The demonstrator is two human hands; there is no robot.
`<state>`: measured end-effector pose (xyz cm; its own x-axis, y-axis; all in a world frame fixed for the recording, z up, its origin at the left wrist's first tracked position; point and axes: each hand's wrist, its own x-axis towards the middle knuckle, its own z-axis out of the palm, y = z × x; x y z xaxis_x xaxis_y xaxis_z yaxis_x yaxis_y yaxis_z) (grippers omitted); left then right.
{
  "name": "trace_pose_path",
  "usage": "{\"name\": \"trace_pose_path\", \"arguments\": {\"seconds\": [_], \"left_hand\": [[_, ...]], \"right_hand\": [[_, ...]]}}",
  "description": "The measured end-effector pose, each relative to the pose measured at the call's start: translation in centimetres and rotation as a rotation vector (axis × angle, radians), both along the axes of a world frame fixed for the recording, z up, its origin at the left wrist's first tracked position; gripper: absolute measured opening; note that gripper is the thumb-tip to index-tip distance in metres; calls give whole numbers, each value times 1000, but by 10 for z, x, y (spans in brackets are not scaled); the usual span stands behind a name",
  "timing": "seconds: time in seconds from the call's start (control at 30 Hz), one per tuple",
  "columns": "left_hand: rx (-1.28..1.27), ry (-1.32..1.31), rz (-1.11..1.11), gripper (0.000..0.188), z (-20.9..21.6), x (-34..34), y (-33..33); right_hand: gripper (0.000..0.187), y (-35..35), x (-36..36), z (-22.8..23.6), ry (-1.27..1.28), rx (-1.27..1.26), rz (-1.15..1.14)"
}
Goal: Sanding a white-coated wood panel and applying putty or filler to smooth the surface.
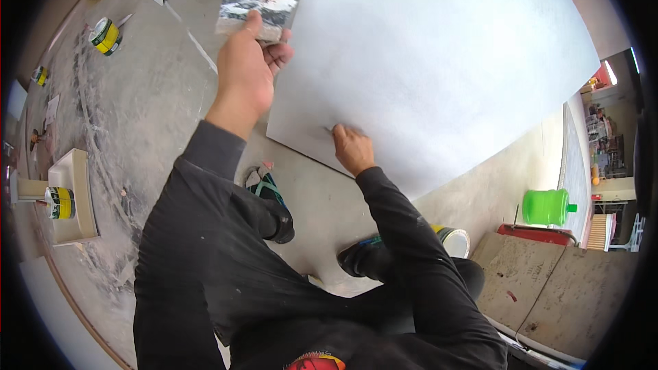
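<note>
My left hand (248,72) is raised at the upper left. Its thumb and fingers grip a small square board (259,0), smeared with dark and white paste. My right hand (355,149) is closed in a pinch low over the large pale panel (445,62), near its near left edge. A thin dark sliver shows beside its fingertips, too blurred to name. The panel fills the upper middle and right of the view, its lower left edge facing me.
Yellow-and-black cans (105,36) stand on the dusty floor at left, another can (62,203) in a shallow tray (88,195). A green water jug (546,207) and a brown board (517,270) lie to the right. A white-lidded bucket (455,242) stands beside my right leg.
</note>
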<state>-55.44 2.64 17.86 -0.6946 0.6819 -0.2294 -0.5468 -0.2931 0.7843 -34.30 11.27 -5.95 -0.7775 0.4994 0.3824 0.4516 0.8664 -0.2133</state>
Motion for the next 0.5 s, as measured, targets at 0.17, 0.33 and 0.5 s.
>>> {"name": "trace_pose_path", "arguments": {"seconds": [0.17,0.33,0.5], "left_hand": [[-20,26,21,30,6,-14,-17],[35,39,5,29,2,-23,-14],[60,-19,51,28,5,-13,4]], "right_hand": [[21,70,-14,125,414,177,-352],[22,94,-23,191,798,94,-456],[6,22,-34,18,-91,93,-37]]}}
